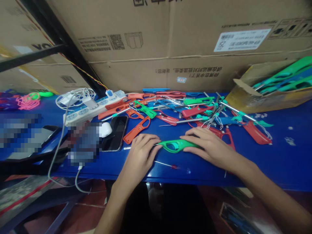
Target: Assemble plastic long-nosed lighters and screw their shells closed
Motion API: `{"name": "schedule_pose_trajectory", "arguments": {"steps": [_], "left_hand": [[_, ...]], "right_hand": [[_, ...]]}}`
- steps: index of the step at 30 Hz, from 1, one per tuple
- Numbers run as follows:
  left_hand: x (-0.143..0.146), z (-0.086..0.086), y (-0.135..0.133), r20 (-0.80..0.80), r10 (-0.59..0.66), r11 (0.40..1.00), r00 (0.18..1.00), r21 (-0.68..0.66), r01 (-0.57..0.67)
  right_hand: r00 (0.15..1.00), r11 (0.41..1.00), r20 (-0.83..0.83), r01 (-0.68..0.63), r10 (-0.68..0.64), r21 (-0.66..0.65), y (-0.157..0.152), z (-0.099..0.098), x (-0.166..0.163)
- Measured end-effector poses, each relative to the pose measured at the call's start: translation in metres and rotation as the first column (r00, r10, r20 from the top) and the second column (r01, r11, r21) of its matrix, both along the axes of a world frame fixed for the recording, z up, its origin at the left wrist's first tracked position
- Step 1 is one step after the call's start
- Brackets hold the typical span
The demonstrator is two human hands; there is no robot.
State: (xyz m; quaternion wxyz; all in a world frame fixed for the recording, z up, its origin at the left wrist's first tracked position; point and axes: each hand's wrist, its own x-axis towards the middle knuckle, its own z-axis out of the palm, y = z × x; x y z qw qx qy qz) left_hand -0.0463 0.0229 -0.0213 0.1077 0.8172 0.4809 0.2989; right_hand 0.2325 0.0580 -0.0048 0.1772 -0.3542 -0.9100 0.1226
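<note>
Stacked cardboard boxes (pixel 156 45) wall off the back of my blue bench (pixel 280 156), which runs across the whole view. At the far right an open carton (pixel 246 97) leans, holding green and blue lighter shells. In the middle of the bench, beyond my fingers, lies a loose heap of lighter parts (pixel 185 110): orange, red, blue and green handle shells mixed with thin metal tubes and wires. To the left of it sits a white power strip (pixel 92 109) with a coil of white cable, and just in front of that a dark phone (pixel 116 132) lies flat beside a small white earbud case (pixel 105 129). My right hand (pixel 209 144) rests palm down over the rear end of the green lighter body (pixel 176 145), fingers curled onto it and pressing it to the bench. My left hand (pixel 141 152) lies flat at the shell's front end, fingertips closed against its tip, where a metal tube shows beneath my hand. So the green lighter body lies between my two hands, near the bench's front edge. A thin red-tipped wire (pixel 168 165) lies just in front of it.
</note>
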Motion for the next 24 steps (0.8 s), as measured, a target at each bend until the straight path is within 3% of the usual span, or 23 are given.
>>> {"name": "schedule_pose_trajectory", "arguments": {"steps": [24], "left_hand": [[0.0001,-0.0013,0.0001,0.021,-0.002,1.0,1.0,0.007,0.002]], "right_hand": [[1.0,1.0,-0.007,-0.011,0.011,-0.02,-0.0006,-0.002,-0.0011]]}}
